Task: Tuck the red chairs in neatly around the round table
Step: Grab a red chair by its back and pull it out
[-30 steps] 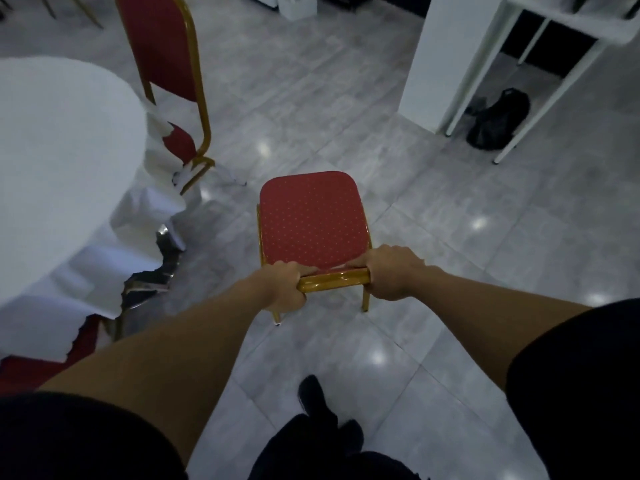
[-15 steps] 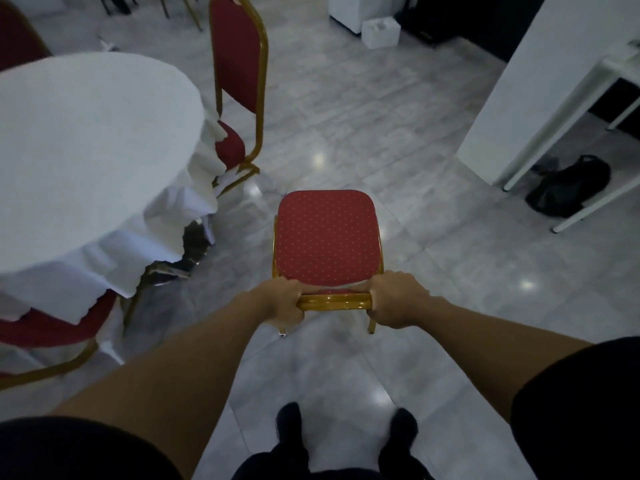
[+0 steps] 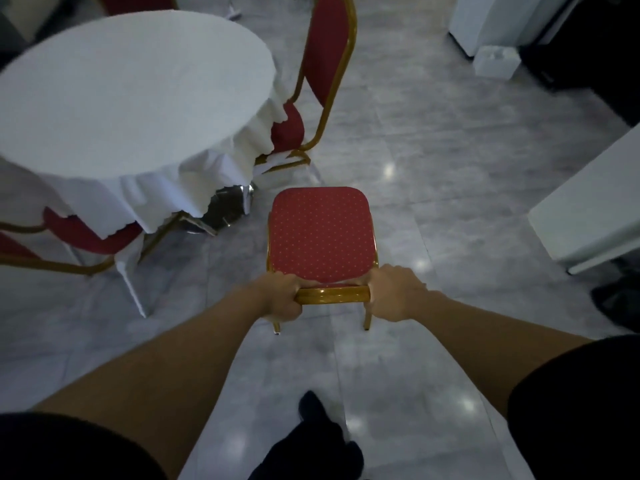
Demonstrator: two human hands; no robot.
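A red chair [image 3: 320, 233] with a dotted seat and gold frame stands on the floor in front of me, right of the round table [image 3: 114, 88]. My left hand [image 3: 282, 296] and my right hand [image 3: 396, 292] both grip the gold top rail of its backrest. The table wears a white cloth that hangs in folds. A second red chair [image 3: 322, 64] is tucked at the table's far right side, its seat partly under the cloth. A third red chair [image 3: 86, 237] sits at the near left edge, mostly under the cloth.
A white table [image 3: 588, 209] juts in from the right, with a dark bag [image 3: 620, 303] below it. White units and a small white box [image 3: 497, 60] stand at the back right. Grey glossy floor tiles lie between. My dark shoes [image 3: 311, 441] show at the bottom.
The chair I hold has come closer to the round table, which now fills more of the left view. Both hands keep their grip on the rail.
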